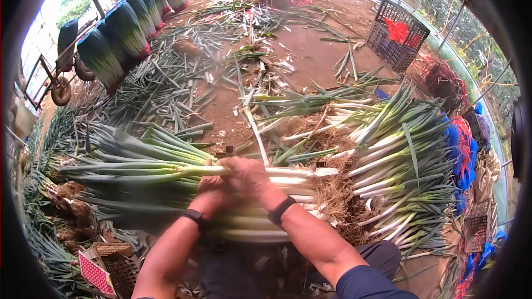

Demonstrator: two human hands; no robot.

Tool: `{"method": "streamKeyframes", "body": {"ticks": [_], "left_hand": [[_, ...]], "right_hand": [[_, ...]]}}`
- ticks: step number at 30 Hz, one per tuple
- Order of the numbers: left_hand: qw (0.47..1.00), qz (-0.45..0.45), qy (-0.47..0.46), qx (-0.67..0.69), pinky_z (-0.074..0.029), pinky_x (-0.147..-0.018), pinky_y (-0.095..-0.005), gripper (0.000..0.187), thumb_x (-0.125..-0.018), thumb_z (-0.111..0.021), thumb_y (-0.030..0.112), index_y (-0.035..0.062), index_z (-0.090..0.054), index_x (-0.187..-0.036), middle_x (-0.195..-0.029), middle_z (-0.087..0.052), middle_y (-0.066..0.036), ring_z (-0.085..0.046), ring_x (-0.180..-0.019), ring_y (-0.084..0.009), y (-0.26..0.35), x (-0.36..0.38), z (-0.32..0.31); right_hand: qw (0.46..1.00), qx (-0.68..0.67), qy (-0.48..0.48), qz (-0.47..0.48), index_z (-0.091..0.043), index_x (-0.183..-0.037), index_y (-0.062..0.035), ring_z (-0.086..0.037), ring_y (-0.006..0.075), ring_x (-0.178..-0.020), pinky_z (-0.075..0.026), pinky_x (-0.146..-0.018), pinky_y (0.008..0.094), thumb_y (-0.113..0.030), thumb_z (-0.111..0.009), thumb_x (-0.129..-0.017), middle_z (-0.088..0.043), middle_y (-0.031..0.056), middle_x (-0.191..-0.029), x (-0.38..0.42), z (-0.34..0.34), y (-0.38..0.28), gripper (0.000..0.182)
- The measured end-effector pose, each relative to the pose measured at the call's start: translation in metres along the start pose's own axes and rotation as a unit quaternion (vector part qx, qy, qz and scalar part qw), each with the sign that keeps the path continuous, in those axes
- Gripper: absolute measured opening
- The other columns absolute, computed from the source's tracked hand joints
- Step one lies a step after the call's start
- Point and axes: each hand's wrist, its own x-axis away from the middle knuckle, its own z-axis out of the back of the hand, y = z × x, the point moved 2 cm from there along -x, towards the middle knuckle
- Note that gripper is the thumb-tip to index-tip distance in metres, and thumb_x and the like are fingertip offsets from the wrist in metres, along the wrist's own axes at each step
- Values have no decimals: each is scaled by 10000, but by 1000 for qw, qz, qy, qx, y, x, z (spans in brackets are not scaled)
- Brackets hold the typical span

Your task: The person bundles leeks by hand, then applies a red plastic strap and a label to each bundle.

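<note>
A thick pile of long green onions (166,174) lies across in front of me, leaves to the left and white stems and roots to the right. My right hand (247,177) is closed around the stem of a green onion on top of the pile. Pressed close beside it, my left hand (213,191) is also closed on that stem, somewhat blurred, its fingers partly hidden. Just right of the hands, dry tangled roots (335,199) meet those of a second heap of green onions (407,171), whose leaves point right.
Wrapped bundles of green onions (124,27) lean on a cart at the upper left. A black crate (396,36) with red material stands at the upper right. Loose leaves (166,77) litter the ground. A brown crate (113,263) sits lower left, blue bags (463,155) at right.
</note>
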Motion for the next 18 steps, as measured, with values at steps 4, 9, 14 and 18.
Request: {"method": "streamKeyframes", "body": {"ticks": [4, 9, 14, 18], "left_hand": [[994, -33, 93, -41, -199, -1231, -671, 862, -772, -752, 646, 131, -543, -1431, -1367, -573, -126, -477, -1377, -353, -5, -1, -10], [998, -6, -4, -57, -129, -1255, -656, 973, -757, -630, 832, 161, -589, -1461, -1447, -560, -184, -436, -1436, -420, -5, 0, -12], [996, 66, -56, 14, -274, -1225, -572, 998, -766, -664, 810, 87, -596, -1449, -1438, -591, -217, -488, -1410, -380, 7, 3, 9], [999, 21, 5, 35, -373, -1156, -494, 942, -804, -672, 763, 84, -582, -1451, -1412, -596, -213, -529, -1338, -407, 0, 7, 0]], "right_hand": [[998, 59, -33, -5, -678, -1256, -224, -698, 259, -925, -534, -826, 421, -388, -783, -889, -686, 43, -991, 14, 10, 7, 415], [992, 67, -8, -104, -732, -1217, -214, -683, 265, -933, -494, -851, 428, -537, -714, -941, -701, 50, -985, 59, 45, 51, 425], [987, 60, -52, -139, -749, -1177, -191, -671, 272, -993, -472, -883, 434, -537, -674, -970, -709, 59, -999, 48, 56, 69, 410], [980, 57, -63, -180, -758, -1165, -201, -664, 282, -1049, -464, -913, 455, -569, -639, -979, -712, 60, -1040, 64, 49, 90, 430]]}}
